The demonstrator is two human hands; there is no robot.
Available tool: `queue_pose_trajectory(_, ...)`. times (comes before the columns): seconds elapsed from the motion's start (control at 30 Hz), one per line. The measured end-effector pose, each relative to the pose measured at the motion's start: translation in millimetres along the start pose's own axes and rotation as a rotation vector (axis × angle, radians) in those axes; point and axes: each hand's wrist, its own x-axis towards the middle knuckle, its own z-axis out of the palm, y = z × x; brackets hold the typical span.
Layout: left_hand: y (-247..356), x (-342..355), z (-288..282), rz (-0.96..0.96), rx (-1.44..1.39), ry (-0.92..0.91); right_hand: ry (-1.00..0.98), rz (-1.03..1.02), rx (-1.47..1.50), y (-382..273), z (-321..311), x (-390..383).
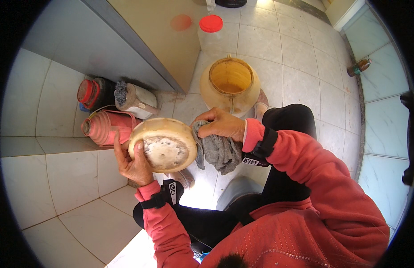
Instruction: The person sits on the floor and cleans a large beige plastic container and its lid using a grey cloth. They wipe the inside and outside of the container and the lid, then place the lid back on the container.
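Observation:
My left hand [137, 161] grips the left side of a round cream bowl [178, 129], thumb on its underside and fingers around the edge. The bowl is tilted so that its pale, dark-stained base faces me; its inside is hidden. In my right hand [225, 125] is a bunched grey cloth [220, 154], pressed against the bowl's right rim. Just beyond my hands a wide-mouthed yellowish pot [204, 87] stands upright on the floor without a cover, brown stains showing inside it.
A clear jar with a red lid [211, 23] stands behind the pot. To the left are a pink thermos [107, 128], a whitish container [142, 100] and a dark red-lidded jar [88, 92]. A small bottle [358, 67] is by the right wall. My knees flank the tiled floor [296, 62].

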Motion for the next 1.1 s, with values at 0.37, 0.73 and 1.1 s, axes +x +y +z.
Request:
queue_pose_trajectory(0.37, -0.4, 3.5, -0.5, 0.028, -0.107, 0.019, -0.115, -0.048, 0.124, -9.9, -3.0, -5.4)
queue_pose_trajectory(0.73, 1.0, 2.5, 3.8, -0.043, -0.106, 0.024, -0.009, -0.094, -0.006, -1.3, 0.2, -0.1)
queue_pose_trajectory(1.1, -1.2, 0.9, 3.3, -0.055, -0.093, -0.073, 0.026, -0.029, -0.141, -9.7, -1.1, -1.6)
